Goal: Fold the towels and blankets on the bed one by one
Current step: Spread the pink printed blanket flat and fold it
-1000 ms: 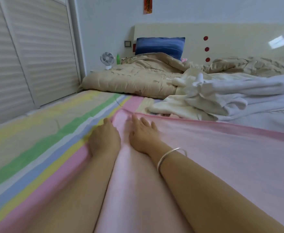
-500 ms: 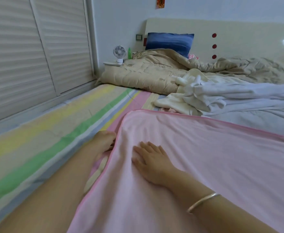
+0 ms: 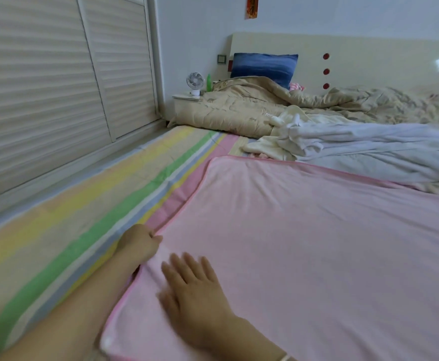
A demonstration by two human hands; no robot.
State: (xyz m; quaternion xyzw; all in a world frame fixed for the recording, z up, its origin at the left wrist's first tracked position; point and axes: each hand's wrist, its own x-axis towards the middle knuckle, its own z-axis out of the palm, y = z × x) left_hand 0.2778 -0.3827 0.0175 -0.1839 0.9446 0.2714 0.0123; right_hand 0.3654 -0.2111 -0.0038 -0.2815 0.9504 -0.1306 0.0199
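Head view: over the striped bed sheet [image 3: 83, 204], both hands have slid back from the far corner of the pink blanket [image 3: 304, 243] along its left edge, so that edge looks smoothed and probably ready for another fold. The left hand [image 3: 139, 246] has its fingers curled at the hem, apparently pinching it. The right hand [image 3: 195, 287] presses flat, fingers spread, on the blanket, with crumpled white towels [image 3: 356, 144] beyond.

Pink blanket [image 3: 317, 243]; pastel-striped sheet [image 3: 83, 217]; beige quilt [image 3: 239, 110]; blue pillow [image 3: 263, 67]; white towels [image 3: 356, 142].
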